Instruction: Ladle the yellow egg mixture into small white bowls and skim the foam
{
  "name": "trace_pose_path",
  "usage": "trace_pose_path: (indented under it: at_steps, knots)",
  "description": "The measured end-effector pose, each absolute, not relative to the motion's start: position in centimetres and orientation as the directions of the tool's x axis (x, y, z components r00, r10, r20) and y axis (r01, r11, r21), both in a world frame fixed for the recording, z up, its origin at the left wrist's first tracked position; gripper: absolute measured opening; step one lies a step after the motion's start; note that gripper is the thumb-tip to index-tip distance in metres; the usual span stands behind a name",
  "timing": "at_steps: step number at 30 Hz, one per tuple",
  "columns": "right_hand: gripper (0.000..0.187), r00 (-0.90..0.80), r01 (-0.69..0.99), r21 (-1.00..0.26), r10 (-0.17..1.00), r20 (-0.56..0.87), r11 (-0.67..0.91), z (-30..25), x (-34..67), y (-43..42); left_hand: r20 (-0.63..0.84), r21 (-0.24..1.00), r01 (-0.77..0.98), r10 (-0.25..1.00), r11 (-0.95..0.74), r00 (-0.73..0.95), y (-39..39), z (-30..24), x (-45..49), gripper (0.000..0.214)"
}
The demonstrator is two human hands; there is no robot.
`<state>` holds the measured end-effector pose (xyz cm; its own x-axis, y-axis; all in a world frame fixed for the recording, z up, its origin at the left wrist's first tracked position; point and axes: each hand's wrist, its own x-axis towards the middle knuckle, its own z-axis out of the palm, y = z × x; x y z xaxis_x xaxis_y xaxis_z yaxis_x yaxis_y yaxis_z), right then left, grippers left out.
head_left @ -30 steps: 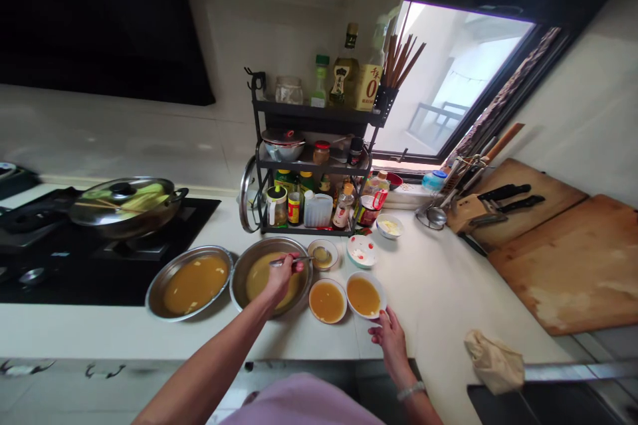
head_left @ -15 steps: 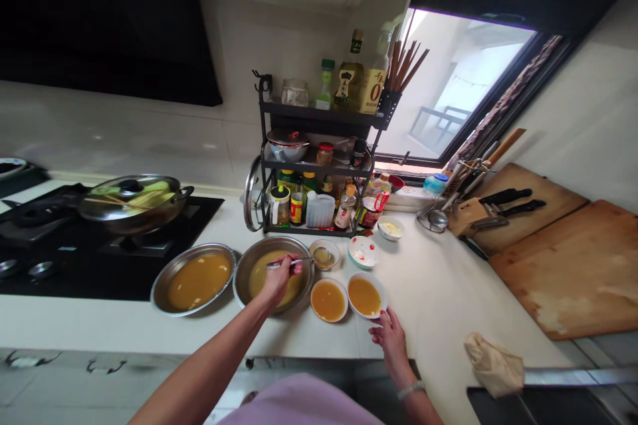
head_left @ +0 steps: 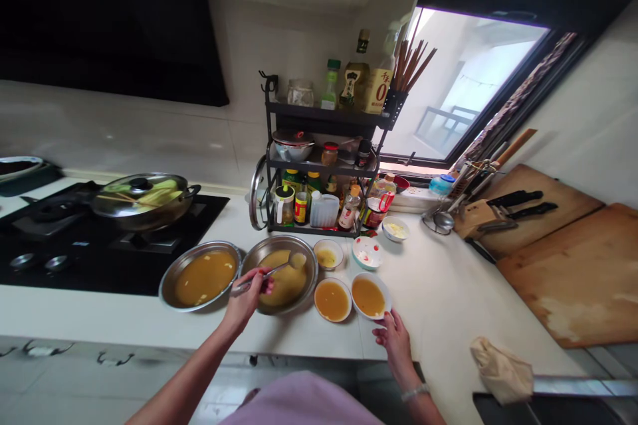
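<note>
My left hand (head_left: pixel 250 289) is closed around the handle of a metal spoon (head_left: pixel 279 268). The spoon's bowl end is over the right side of a round metal basin (head_left: pixel 242 270) of yellowish-brown liquid. My right hand (head_left: pixel 396 342) pinches the near right rim of a white bowl (head_left: pixel 389 299) filled with orange-brown liquid, which sits on the counter. Left of that bowl, and close against it, stands another filled bowl (head_left: pixel 333 300). Behind them, a small bowl (head_left: pixel 329 255) holds a little yellowish liquid.
Left of the basin is a second metal basin (head_left: pixel 162 289) of brown liquid. A lidded pan (head_left: pixel 144 202) sits on the black stove. Behind stand a white bowl with red marks (head_left: pixel 367 254), a small bowl (head_left: pixel 396 229) and a rack of bottles (head_left: pixel 323 166). Cutting boards (head_left: pixel 573 272) lean at right.
My left hand has drawn the spoon left and toward me, from above the small bowl to above the basin. My right hand stays at the white bowl's rim. The view shifted slightly.
</note>
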<state>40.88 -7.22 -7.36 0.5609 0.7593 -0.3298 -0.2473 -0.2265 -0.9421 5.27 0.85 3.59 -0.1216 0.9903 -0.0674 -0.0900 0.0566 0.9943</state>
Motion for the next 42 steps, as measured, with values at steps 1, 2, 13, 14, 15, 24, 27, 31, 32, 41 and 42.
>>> trace_pose_path:
  at_steps: [1, 2, 13, 14, 15, 24, 27, 31, 32, 41, 42]
  knots:
    - [0.080, 0.561, -0.245, -0.943, 0.760, -0.328, -0.227, -7.5, 40.9, -7.2, -0.020, 1.000, 0.011, 0.995, 0.021, -0.101, 0.4, 3.2, 4.7, 0.037]
    - [0.080, 0.560, -0.242, -0.943, 0.761, -0.327, -0.227, -7.6, 41.0, -7.2, 0.046, 0.992, 0.122, 0.997, -0.038, -0.066, 0.1, 2.8, 4.2, 0.037]
    - [0.080, 0.560, -0.246, -0.941, 0.758, -0.334, -0.233, -7.9, 41.1, -7.2, 0.400, 0.771, 0.477, 0.904, -0.422, 0.153, -0.4, 1.7, 4.4, 0.028]
    - [0.080, 0.562, -0.242, -0.942, 0.758, -0.331, -0.233, -7.8, 41.0, -7.2, 0.370, 0.817, 0.432, 0.922, -0.381, 0.114, 0.0, 1.9, 5.2, 0.030]
    - [0.081, 0.563, -0.238, -0.943, 0.758, -0.330, -0.233, -7.8, 41.0, -7.2, 0.346, 0.854, 0.387, 0.935, -0.348, 0.078, 0.4, 2.2, 6.1, 0.031]
    - [0.089, 0.559, -0.277, -0.933, 0.751, -0.352, -0.231, -7.5, 40.8, -7.1, 0.365, 0.744, 0.456, 0.869, -0.488, 0.335, 4.9, 2.6, 13.2, 0.032]
    - [0.088, 0.567, -0.276, -0.936, 0.749, -0.343, -0.220, -7.5, 40.7, -7.1, 0.377, 0.667, 0.503, 0.831, -0.550, 0.408, 5.9, 2.4, 14.2, 0.030]
    - [0.085, 0.581, -0.267, -0.940, 0.743, -0.331, -0.211, -7.5, 40.6, -7.1, 0.320, 0.751, 0.455, 0.867, -0.478, 0.383, 6.9, 1.4, 15.3, 0.024]
    - [0.084, 0.585, -0.266, -0.940, 0.740, -0.332, -0.212, -7.5, 40.5, -7.1, 0.272, 0.821, 0.408, 0.902, -0.399, 0.336, 7.2, 1.1, 15.6, 0.023]
    - [0.083, 0.580, -0.268, -0.943, 0.748, -0.322, -0.197, -7.0, 40.4, -7.2, -0.116, 0.993, -0.025, 0.992, 0.115, -0.043, 8.1, -0.4, 16.1, 0.025]
    - [0.082, 0.580, -0.268, -0.943, 0.748, -0.322, -0.199, -7.0, 40.4, -7.2, -0.122, 0.992, -0.039, 0.991, 0.120, -0.055, 8.1, -0.4, 15.9, 0.025]
